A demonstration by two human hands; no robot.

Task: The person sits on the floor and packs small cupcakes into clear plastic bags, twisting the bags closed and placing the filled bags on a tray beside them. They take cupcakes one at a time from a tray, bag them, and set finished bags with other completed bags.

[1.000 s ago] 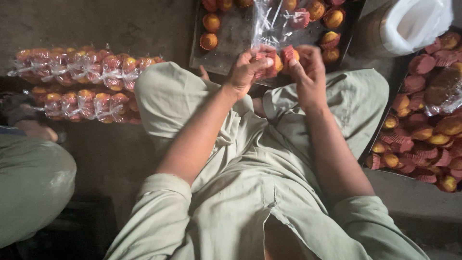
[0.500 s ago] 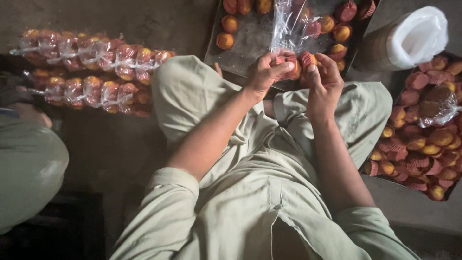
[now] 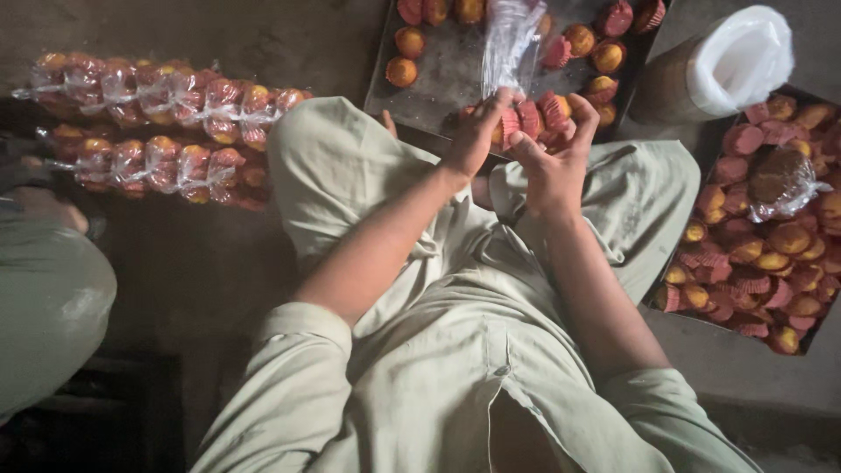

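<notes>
A seated person in pale green clothing worked over a dark metal baking tray (image 3: 447, 74), both hands raised above the knees. The left hand (image 3: 476, 133) was closed on the neck of a clear plastic bag (image 3: 510, 39) that rose upright just beyond its fingertips. The right hand (image 3: 554, 158), touching the left, cupped a row of small golden cupcakes in red paper cases (image 3: 533, 118), fingers curled around them at the bag's lower end. More loose cupcakes (image 3: 408, 41) lay scattered on the tray beyond both hands. Well to the left of the left hand, two long rows of bagged cupcakes (image 3: 166, 92) lay on the floor. To the right of the right hand stood a brown container lined with white plastic (image 3: 727, 61), and beside it a second tray heaped with cupcakes (image 3: 762, 245). Another person's knee (image 3: 44, 307) showed at far left.
</notes>
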